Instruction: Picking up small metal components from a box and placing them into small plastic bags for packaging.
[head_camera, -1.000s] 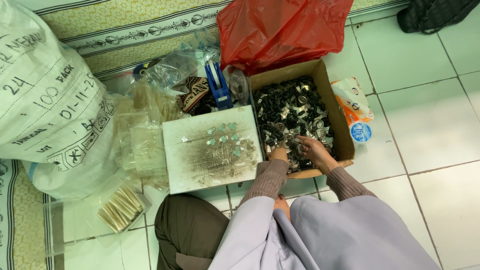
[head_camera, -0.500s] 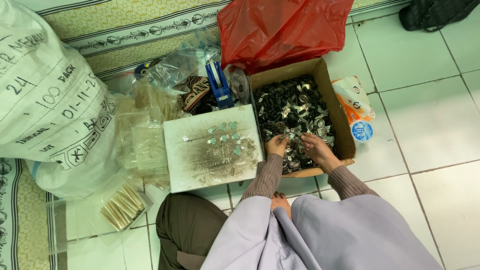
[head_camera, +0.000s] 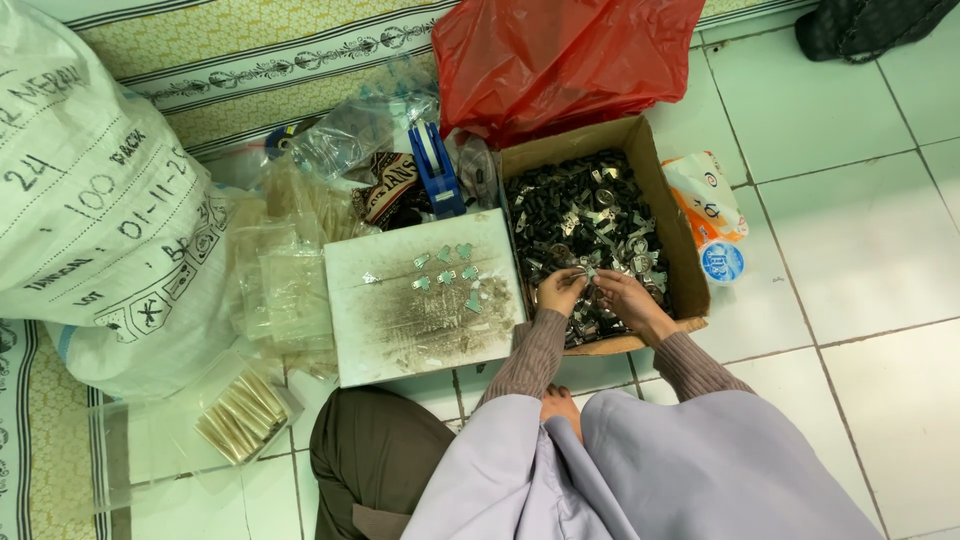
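Nearest, the person's lap w/ grey sleeves, sitting on the tiled floor (head_camera: 860, 260). Left hand (head_camera: 560, 292) and right hand (head_camera: 620, 295) meet over the near edge of the box (head_camera: 672, 210); fingertips of both pinched shut on a small metal clip (head_camera: 588, 272) held between them, just above the heap. Clip looks light, stiff, a bit slick w/ thin edges, so prob. best pinched by its flat faces at the ends, not the edges. Too small to tell its pointing for sure; long axis seems roughly left-right between the hands. Box is full of dark metal pieces (head_camera: 585, 210). Beside it on the left, touching, a white board (head_camera: 400, 330) w/ a few small pieces laid in rows. Further out: blue tape dispenser (head_camera: 436, 170), clear bags (head_camera: 285, 270), big white sack (head_camera: 90, 210), red bag (head_camera: 560, 55) behind box.
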